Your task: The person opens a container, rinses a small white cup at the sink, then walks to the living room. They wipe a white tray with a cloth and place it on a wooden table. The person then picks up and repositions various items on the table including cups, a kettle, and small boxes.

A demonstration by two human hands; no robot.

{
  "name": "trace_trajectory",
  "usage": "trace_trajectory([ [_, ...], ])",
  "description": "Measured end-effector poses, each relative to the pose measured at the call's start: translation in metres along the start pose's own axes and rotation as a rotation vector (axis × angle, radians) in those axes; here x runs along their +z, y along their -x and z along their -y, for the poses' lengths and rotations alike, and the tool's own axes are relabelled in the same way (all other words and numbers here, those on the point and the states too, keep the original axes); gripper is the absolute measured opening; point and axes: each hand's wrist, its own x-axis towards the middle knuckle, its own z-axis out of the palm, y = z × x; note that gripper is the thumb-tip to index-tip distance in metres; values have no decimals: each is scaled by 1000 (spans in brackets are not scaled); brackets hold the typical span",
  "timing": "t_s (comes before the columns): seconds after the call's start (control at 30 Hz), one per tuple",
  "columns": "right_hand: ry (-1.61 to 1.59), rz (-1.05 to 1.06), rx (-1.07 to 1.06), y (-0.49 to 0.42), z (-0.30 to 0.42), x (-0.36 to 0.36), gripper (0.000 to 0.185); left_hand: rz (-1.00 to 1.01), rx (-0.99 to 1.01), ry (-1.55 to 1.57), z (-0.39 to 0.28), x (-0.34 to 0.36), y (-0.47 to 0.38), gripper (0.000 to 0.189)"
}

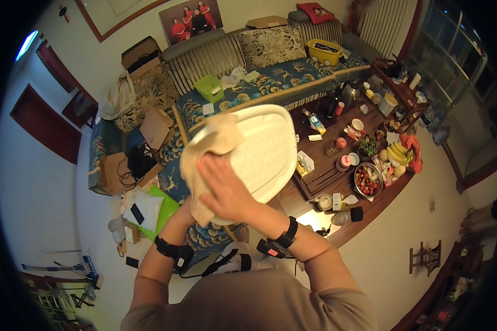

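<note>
A white plastic tub or lid (269, 153) with a raised round pattern is held up in front of me, tilted. A beige cloth (201, 178) lies over its left edge and hangs down. My right hand (223, 186) presses flat on the cloth, fingers slightly spread. My left hand (187, 213) is at the lower left edge, mostly hidden behind the cloth, so its fingers do not show. Both wrists wear black straps with small devices.
A wooden coffee table (314, 188) at the right bears a fruit bowl (368, 180), bananas (397, 154), jars and cups. Behind stands a sofa (269, 85) with a green basket (210, 88) and a yellow basket (324, 52). Open cardboard boxes (114, 173) lie at the left.
</note>
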Motion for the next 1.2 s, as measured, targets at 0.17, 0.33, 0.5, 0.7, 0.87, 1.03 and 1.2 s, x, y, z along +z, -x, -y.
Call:
trace_trajectory([
  [0.17,128,160,31,-41,-5,6,79,-53,321,-531,24,-30,-43,67],
  [0.33,139,-129,-24,-111,-25,22,77,41,177,-93,5,-80,-58,76],
  [0.5,-63,124,-71,-136,-32,75,76,-172,171,434,0,-135,-89,74],
  [0.7,-76,-76,290,-257,-85,92,78,-187,-112,246,16,-190,-81,60],
  [0.87,-50,-149,767,-327,-192,89,68,-222,-92,118,18,-224,-58,63],
  [1.03,-207,-170,892,-336,-269,87,67,-312,-14,433,33,-257,-34,71],
  [1.2,-556,-155,578,-346,-275,83,37,-438,-119,701,37,-304,-17,77],
])
